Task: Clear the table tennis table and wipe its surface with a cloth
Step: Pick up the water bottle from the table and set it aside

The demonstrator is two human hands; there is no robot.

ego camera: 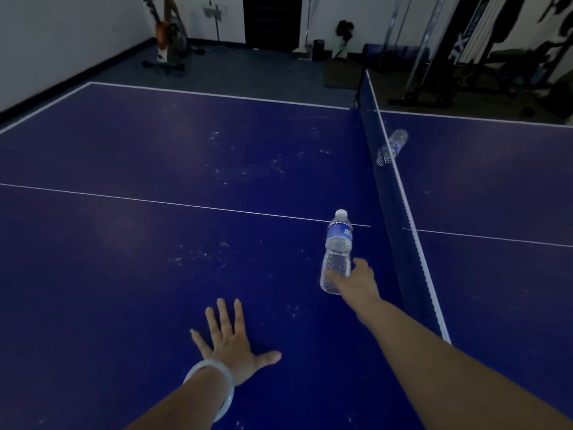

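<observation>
The blue table tennis table (155, 243) fills the view, with white specks and dust scattered over its surface. My right hand (356, 283) grips the lower part of a clear water bottle (338, 243) with a blue label and white cap, close to the net. My left hand (231, 339) rests flat on the table with fingers spread; a pale bangle sits on that wrist. A second plastic bottle (392, 147) lies on its side beyond the net, partly hidden by it.
The dark net (393, 193) with its white top band runs from the far edge toward me on the right. Beyond the table stand an exercise bike (166, 35), a small bin (318, 49) and gym equipment (483, 51) on the floor.
</observation>
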